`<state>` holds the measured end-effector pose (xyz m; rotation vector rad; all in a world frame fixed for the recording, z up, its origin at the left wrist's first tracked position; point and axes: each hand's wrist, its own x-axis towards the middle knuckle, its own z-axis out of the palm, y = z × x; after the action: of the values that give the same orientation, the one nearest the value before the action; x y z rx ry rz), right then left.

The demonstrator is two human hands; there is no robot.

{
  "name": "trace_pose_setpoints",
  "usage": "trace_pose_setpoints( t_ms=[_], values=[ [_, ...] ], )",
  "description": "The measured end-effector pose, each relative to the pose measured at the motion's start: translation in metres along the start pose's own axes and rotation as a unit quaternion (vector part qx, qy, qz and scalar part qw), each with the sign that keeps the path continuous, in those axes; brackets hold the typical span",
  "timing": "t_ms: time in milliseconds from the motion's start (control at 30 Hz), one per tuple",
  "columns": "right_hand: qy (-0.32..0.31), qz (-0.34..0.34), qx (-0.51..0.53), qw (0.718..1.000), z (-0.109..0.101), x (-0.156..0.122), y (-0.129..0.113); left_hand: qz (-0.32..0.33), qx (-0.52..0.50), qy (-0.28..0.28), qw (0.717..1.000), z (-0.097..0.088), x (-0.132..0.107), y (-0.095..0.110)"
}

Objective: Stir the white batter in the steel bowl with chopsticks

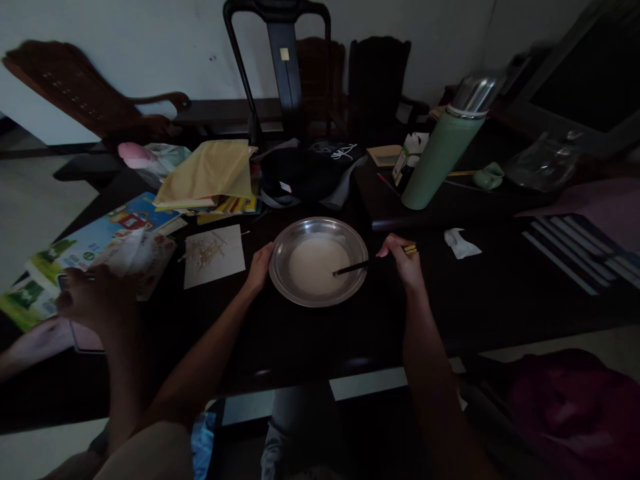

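Dim light falls on a dark wooden table (pixel 310 333) crowded along its far edge, with chairs (pixel 280 67) pushed against the pale wall behind. A round metal bowl (pixel 280 283) sits just in front of the person, close enough for both forearms to reach it without stretching.

The left hand (pixel 260 267) lies against the bowl's left rim with its fingers curled round the edge. This light hold most likely stops the bowl sliding on the smooth top. The right hand (pixel 403 257) is closed on a pair of chopsticks (pixel 360 265), pinched near their upper ends. They slant down over the right rim so that the tips rest in the white mixture (pixel 315 263) filling the bowl's bottom.

Just left of the bowl lies a sheet of paper (pixel 225 267) carrying a scatter of thin pale slivers. Beyond it are picture books (pixel 95 237) and a yellow cloth (pixel 207 170) on a stack. At the far left another person's hand (pixel 83 300) holds a crumpled white wrapper (pixel 133 250), well apart from the bowl. A green thermos (pixel 440 160) stands behind the right hand, and a crumpled tissue (pixel 460 243) lies near it.
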<state>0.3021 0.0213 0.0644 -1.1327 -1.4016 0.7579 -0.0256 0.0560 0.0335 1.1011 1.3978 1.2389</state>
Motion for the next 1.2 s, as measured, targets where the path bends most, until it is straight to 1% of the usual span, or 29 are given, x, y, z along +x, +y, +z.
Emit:
trace_pose_setpoints(
  t_ms=[100,133,167,200,233,333,367,400,433,500,567,600,633,667,700,800,833,867,900,933,1033,1067,1100,1133,1200],
  values=[
    [-0.091,-0.02,-0.001,0.996,0.009,-0.001,-0.003,-0.005,-0.01,0.0,1.0,0.0,0.0,0.0],
    [-0.114,-0.032,-0.008,0.993,0.013,-0.001,-0.004,-0.006,-0.012,0.0,1.0,0.0,0.0,0.0],
    [-0.124,-0.044,-0.017,0.991,0.017,0.0,-0.004,-0.007,-0.013,0.0,1.0,0.0,0.001,0.0],
    [-0.121,-0.052,-0.026,0.991,0.018,0.001,-0.004,-0.007,-0.012,-0.002,1.0,0.0,0.001,-0.001],
    [-0.105,-0.054,-0.033,0.992,0.017,0.002,-0.004,-0.007,-0.01,-0.002,1.0,0.0,0.002,-0.002],
    [-0.012,-0.035,-0.034,0.999,0.005,0.004,-0.001,-0.01,-0.009,-0.002,1.0,0.0,0.002,-0.002],
    [0.01,-0.024,-0.025,0.999,0.0,0.003,0.0,-0.013,-0.012,-0.001,1.0,0.0,0.001,-0.002],
    [0.017,-0.014,-0.014,1.0,-0.004,0.002,0.0,-0.015,-0.016,0.0,1.0,0.001,0.001,-0.001],
    [0.009,-0.007,-0.004,1.0,-0.005,0.001,0.0,-0.017,-0.019,0.0,1.0,0.001,0.0,0.0],
    [-0.044,-0.01,0.006,0.999,0.0,0.0,-0.002,-0.015,-0.021,0.0,1.0,0.002,-0.001,0.001],
    [-0.105,-0.032,-0.003,0.994,0.011,0.0,-0.003,-0.008,-0.016,-0.001,1.0,0.002,-0.001,0.001],
    [-0.122,-0.045,-0.012,0.991,0.015,0.001,-0.004,-0.006,-0.014,0.001,1.0,0.002,0.0,0.001],
    [-0.127,-0.057,-0.022,0.99,0.019,0.002,-0.003,-0.006,-0.014,0.004,1.0,0.001,0.0,0.001],
    [-0.116,-0.064,-0.034,0.991,0.019,0.003,-0.003,-0.007,-0.015,0.006,1.0,0.001,0.0,0.001],
    [-0.091,-0.068,-0.045,0.993,0.017,0.004,-0.002,-0.01,-0.016,0.008,1.0,0.001,0.001,0.0],
    [0.018,-0.055,-0.046,0.997,0.002,0.004,0.001,-0.014,-0.013,0.005,1.0,0.0,0.001,-0.002],
    [0.042,-0.045,-0.035,0.998,-0.003,0.003,0.002,-0.012,-0.012,0.002,1.0,-0.001,0.001,-0.002],
    [0.049,-0.034,-0.022,0.998,-0.006,0.002,0.001,-0.011,-0.013,0.0,1.0,-0.001,0.001,-0.002],
    [0.039,-0.025,-0.01,0.999,-0.006,0.001,0.001,-0.009,-0.014,-0.001,1.0,-0.001,0.001,-0.003],
    [0.013,-0.021,-0.003,1.0,-0.004,0.0,-0.001,-0.008,-0.015,-0.001,1.0,-0.001,0.002,-0.003],
    [-0.094,-0.037,-0.016,0.995,0.013,0.0,-0.005,-0.001,-0.007,0.002,1.0,-0.001,0.003,-0.005],
    [-0.118,-0.047,-0.027,0.992,0.018,0.001,-0.006,0.002,-0.003,0.003,1.0,-0.001,0.003,-0.005],
    [-0.128,-0.056,-0.039,0.989,0.022,0.002,-0.007,0.004,-0.001,0.005,1.0,-0.001,0.003,-0.005],
    [-0.121,-0.063,-0.05,0.989,0.024,0.003,-0.007,0.004,0.0,0.007,1.0,-0.001,0.003,-0.005],
    [-0.066,-0.068,-0.063,0.993,0.02,0.005,-0.005,0.001,0.001,0.006,1.0,-0.001,0.002,-0.004]
  ],
)
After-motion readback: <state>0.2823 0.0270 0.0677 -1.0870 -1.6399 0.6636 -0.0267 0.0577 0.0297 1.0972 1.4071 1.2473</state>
